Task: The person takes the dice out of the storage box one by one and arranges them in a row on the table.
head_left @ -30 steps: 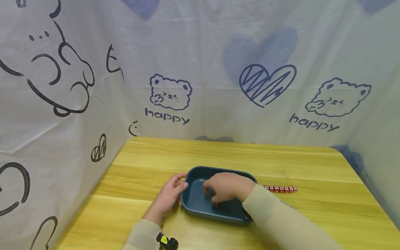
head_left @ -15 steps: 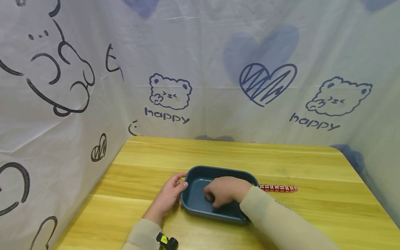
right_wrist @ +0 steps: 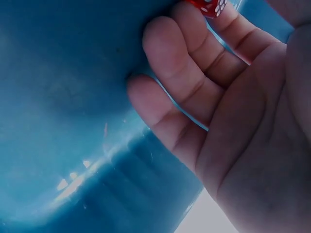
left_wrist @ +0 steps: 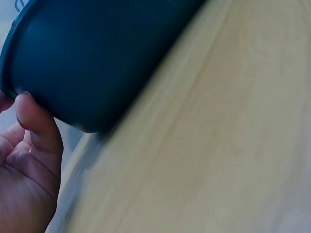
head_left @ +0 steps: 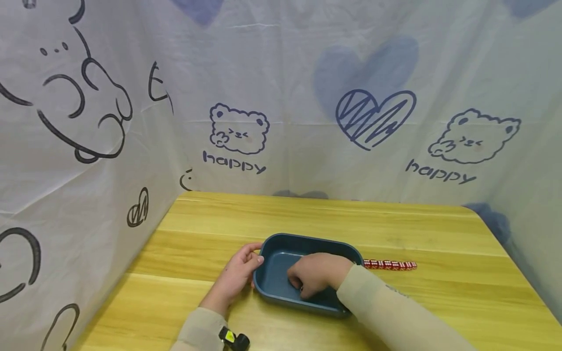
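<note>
A dark blue rectangular tray [head_left: 276,276] with rounded corners sits on the table. My left hand [head_left: 239,273] holds its left end, thumb at the rim; the left wrist view shows that thumb [left_wrist: 39,121] against the tray's outer wall [left_wrist: 97,58]. Inside the tray is my right hand [head_left: 317,274], its fingers curled downward. At its fingertips, in the right wrist view, a red die [right_wrist: 210,7] with white pips is partly visible at the top edge. From above, the hand mostly hides the die.
To the right of the tray, a row of several red dice [head_left: 391,264] lies on the wooden table [head_left: 210,219]. A white printed cloth [head_left: 281,97] hangs behind and at both sides. A small black device [head_left: 234,339] is strapped at the left sleeve.
My right hand has lowered slightly toward the near side inside the tray, and its fingers have drawn together. The left hand and the tray stay in place.
</note>
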{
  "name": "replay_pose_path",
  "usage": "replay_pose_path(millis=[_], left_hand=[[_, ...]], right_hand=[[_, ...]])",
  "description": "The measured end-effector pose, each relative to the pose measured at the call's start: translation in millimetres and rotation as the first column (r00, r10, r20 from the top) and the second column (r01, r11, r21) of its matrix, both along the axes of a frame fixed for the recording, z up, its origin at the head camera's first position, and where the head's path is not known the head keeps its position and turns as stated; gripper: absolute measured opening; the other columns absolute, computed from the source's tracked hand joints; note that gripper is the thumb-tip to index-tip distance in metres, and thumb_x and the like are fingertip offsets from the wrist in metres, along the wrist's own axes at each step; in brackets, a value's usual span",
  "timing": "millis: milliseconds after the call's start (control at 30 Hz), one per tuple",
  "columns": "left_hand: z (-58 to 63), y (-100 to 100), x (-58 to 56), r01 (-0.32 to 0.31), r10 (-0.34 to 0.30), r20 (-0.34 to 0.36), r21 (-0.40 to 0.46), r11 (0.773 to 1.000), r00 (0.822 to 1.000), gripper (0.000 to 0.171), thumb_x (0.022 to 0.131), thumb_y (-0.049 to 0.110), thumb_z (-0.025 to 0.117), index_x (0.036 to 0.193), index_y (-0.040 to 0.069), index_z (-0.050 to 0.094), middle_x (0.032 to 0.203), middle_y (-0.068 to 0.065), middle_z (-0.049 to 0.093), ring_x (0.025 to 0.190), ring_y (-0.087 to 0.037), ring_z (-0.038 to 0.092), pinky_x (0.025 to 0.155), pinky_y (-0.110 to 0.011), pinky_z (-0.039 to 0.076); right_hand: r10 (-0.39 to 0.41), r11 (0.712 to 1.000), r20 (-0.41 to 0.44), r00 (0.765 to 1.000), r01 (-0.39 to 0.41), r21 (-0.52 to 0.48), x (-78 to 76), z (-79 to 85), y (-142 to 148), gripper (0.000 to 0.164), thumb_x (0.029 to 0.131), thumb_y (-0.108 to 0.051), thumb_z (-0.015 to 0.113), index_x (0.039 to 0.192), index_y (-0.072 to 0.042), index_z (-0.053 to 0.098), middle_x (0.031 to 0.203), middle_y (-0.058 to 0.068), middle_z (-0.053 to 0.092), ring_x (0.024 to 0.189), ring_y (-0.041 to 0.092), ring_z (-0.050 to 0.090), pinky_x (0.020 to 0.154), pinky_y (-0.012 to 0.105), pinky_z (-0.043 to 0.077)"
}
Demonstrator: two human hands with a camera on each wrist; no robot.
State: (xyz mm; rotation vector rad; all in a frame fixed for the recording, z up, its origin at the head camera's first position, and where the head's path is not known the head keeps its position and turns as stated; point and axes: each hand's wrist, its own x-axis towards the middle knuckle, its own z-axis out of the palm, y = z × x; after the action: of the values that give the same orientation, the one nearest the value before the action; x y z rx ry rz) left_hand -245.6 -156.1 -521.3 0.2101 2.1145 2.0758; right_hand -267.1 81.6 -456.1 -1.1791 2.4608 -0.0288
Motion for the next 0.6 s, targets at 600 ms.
replay_pose_path(millis=[600], left_hand=[[-2.7,-1.2,-1.9,0.006,-0.006,-0.001,0.004,1.0,1.0,0.044,0.102,0.014,0.059,0.144,0.003,0.048,0.095,-0.016,0.056,0.058,-0.014,0.048,0.05,-0.024,0.046]], right_hand=[[0.071,0.996,0.014,0.997,-0.07,-0.057,-2.4,-6.2,-3.2,0.02,0.086,-0.013,0.073,0.082,-0.027,0.059,0.074,-0.013,0.053,0.065,0.007,0.048,0.059,0.025,0.041]])
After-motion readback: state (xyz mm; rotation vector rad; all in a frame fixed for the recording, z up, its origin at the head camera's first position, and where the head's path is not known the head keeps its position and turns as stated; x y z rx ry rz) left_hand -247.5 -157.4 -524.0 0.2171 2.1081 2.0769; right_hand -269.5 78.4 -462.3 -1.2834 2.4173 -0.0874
